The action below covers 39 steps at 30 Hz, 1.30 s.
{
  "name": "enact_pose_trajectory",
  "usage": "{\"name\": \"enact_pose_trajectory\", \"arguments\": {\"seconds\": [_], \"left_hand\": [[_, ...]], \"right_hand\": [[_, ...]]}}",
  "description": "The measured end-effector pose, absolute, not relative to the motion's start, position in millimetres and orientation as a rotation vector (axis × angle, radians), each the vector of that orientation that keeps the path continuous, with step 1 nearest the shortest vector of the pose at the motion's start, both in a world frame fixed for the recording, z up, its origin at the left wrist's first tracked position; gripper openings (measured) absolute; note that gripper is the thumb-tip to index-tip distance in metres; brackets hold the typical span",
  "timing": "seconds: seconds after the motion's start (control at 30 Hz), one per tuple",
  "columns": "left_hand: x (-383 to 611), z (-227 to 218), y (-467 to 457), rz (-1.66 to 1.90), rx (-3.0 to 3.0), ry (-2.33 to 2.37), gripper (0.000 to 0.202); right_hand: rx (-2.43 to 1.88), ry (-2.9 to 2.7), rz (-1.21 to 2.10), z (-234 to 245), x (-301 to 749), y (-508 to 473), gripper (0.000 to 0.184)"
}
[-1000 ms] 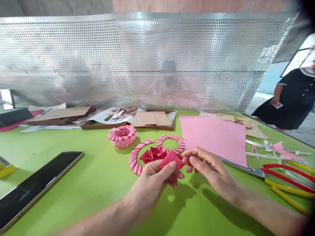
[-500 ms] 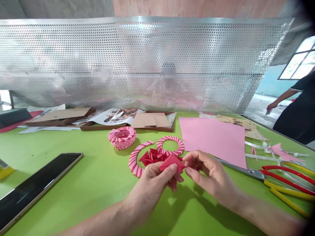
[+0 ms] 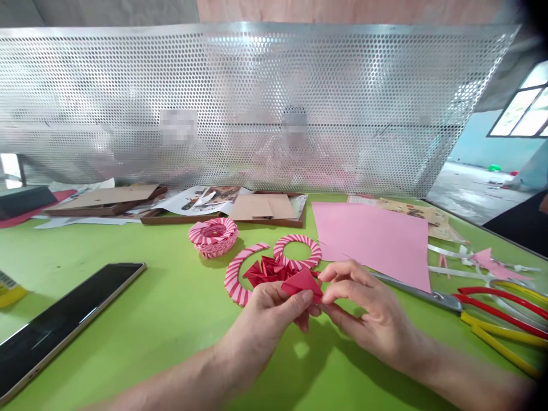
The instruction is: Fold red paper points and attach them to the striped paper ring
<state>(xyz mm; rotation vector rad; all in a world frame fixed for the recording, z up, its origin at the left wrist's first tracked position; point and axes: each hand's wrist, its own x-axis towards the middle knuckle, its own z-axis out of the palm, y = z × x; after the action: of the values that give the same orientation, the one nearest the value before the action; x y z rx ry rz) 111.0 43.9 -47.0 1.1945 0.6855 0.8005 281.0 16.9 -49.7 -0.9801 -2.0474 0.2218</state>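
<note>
My left hand [image 3: 274, 311] pinches a folded red paper piece [image 3: 299, 283], thumb on top and fingers beneath. At the paper's right corner my right hand [image 3: 363, 299] is closed, its thumb and fingertips pressing on that edge. Just behind lies a pile of folded red paper pieces [image 3: 264, 270], partly covered by the held one. Around the pile are a curved pink-and-red striped paper strip [image 3: 235, 277] and a striped paper ring [image 3: 279, 245]. Farther left stands a stack of striped paper rings [image 3: 214, 242].
A pink paper sheet [image 3: 377, 234] lies right of the rings, with large scissors [image 3: 449, 301] in front of it. A phone [image 3: 64, 319] rests at left. Frames and cardboard [image 3: 269, 206] line the back, before a perforated metal screen [image 3: 257, 114]. A person's dark clothing [image 3: 524, 225] shows at far right.
The right fingertips have closed onto the red paper's right corner, and the paper has tilted slightly. The person at far right has moved mostly out of view.
</note>
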Motion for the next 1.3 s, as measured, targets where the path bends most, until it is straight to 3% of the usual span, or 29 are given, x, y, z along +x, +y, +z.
{"name": "enact_pose_trajectory", "arguments": {"seconds": [0.43,1.3], "left_hand": [[110,-41,44,0.822,1.485,0.772,0.021],[110,-35,43,0.818,1.835,0.812,0.02]], "right_hand": [[-0.986,-2.085,0.267,-49,279,16,0.009],[-1.15,-1.738,0.792,-49,273,17,0.009]]}}
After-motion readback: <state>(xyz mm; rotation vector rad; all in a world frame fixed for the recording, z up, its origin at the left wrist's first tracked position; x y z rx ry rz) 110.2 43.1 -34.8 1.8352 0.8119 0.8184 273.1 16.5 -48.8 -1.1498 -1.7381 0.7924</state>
